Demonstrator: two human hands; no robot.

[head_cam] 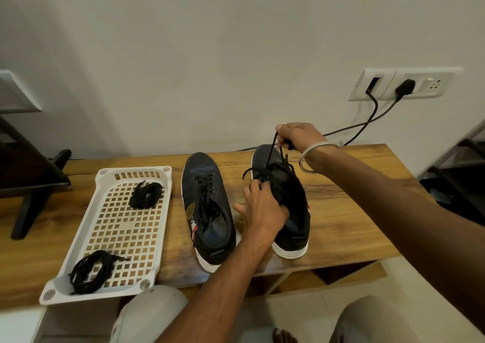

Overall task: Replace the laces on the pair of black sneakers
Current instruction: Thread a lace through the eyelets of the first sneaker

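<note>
Now your right hand (294, 135) pinches the old lace (273, 156) straight above the right sneaker (291, 211) on the table (354, 211), fingers closed narrow, while your left hand (262, 206) grips its eyelet side, nearer.

Head view, close, downward over table (341, 211).

On the brown wooden tabletop (341, 206), a white perforated plastic tray (86, 258) lies at the left, with one coiled black lace bundle (145, 194) at its far end and another coiled black lace bundle (90, 270) at its near end. Right of the tray stand two black low-top sneakers side by side: the left sneaker (207, 211) just beside the tray, the right sneaker (291, 211) beyond it.
</note>
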